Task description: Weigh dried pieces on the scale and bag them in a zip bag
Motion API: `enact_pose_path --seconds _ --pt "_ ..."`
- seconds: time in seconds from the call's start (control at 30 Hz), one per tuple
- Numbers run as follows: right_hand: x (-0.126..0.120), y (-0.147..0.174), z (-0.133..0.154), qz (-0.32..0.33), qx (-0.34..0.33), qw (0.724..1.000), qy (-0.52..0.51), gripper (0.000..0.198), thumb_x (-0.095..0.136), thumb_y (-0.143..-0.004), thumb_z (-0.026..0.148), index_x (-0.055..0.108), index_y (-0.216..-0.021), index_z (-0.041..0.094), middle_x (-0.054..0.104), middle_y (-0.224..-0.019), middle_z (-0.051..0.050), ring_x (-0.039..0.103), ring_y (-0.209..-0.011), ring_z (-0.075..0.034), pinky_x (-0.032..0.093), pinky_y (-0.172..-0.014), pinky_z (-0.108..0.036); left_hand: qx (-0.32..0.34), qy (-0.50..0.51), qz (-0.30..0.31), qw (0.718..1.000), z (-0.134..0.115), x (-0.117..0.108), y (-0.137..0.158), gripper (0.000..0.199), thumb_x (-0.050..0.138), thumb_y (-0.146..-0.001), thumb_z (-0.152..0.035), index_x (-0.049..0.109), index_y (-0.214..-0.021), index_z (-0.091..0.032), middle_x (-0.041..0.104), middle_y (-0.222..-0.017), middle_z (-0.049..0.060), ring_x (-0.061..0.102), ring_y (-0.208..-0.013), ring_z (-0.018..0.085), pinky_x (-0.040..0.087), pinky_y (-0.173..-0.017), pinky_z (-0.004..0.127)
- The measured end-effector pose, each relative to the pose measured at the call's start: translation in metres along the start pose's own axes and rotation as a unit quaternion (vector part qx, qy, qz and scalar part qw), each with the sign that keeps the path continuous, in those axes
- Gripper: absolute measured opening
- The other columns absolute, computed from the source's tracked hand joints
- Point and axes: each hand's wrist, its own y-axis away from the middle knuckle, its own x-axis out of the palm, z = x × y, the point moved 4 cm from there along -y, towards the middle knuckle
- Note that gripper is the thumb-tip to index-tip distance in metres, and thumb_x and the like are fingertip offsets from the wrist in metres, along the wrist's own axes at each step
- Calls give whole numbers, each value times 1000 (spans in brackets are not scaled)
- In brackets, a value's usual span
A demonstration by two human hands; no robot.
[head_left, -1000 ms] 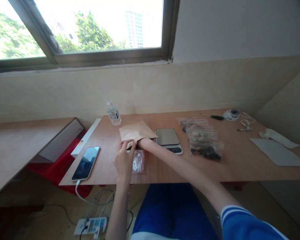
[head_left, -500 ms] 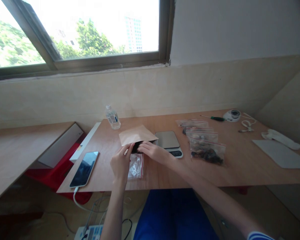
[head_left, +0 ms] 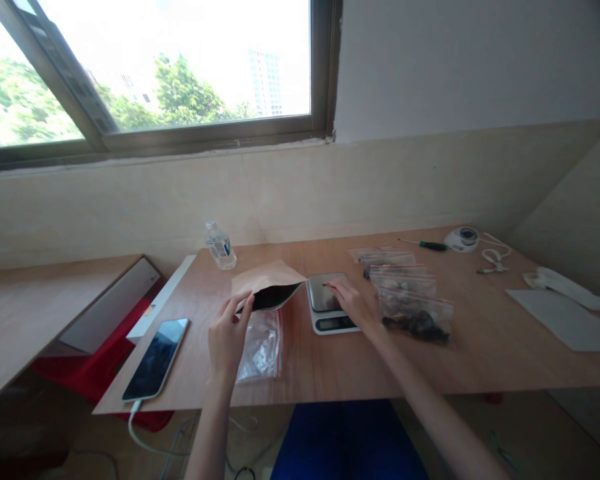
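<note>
My left hand (head_left: 227, 333) pinches the near edge of a brown paper pouch (head_left: 265, 279), holding its dark mouth open toward me. Under that hand lies an empty clear zip bag (head_left: 264, 343) with a red seal. My right hand (head_left: 353, 303) rests over the small digital scale (head_left: 325, 303), fingertips on its steel plate; whether it holds anything small I cannot tell. Just right of the scale lie three clear zip bags (head_left: 413, 303) with dark and pale contents.
A phone (head_left: 156, 357) on a white cable lies near the left front edge of the wooden table (head_left: 480, 353). A small water bottle (head_left: 219, 245) stands at the back. A green screwdriver (head_left: 430, 245), round white device (head_left: 461, 237), cable and white sheet (head_left: 565, 319) lie right.
My right hand came out of the pouch mouth and moved right onto the scale. My left hand kept hold of the pouch edge. The view tilted slightly down and left.
</note>
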Motion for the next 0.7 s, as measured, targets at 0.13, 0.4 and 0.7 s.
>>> enact_pose_path --seconds 0.13,0.4,0.7 --pt "10 -5 -4 53 -16 997 47 27 38 -89 11 63 -98 15 65 -98 -11 60 -95 -21 51 -84 -39 -28 4 10 1000 5 3 -2 34 41 -88 -44 63 -102 -22 64 -108 4 57 -58 10 43 -62 23" --pt "9 1 19 121 -48 972 194 18 52 -85 15 66 -97 16 56 -123 -15 43 -124 -27 36 -98 -50 -69 -11 33 997 10 5 -3 36 40 -88 -46 65 -107 -27 68 -106 3 62 -62 11 42 -62 21" --pt "-30 13 78 -4 21 999 -35 24 40 -90 18 63 -96 16 64 -98 -9 57 -100 -19 47 -89 -36 -80 -62 51 994 15 8 4 38 40 -88 -46 67 -106 -27 68 -65 2 63 -62 15 36 -55 20"
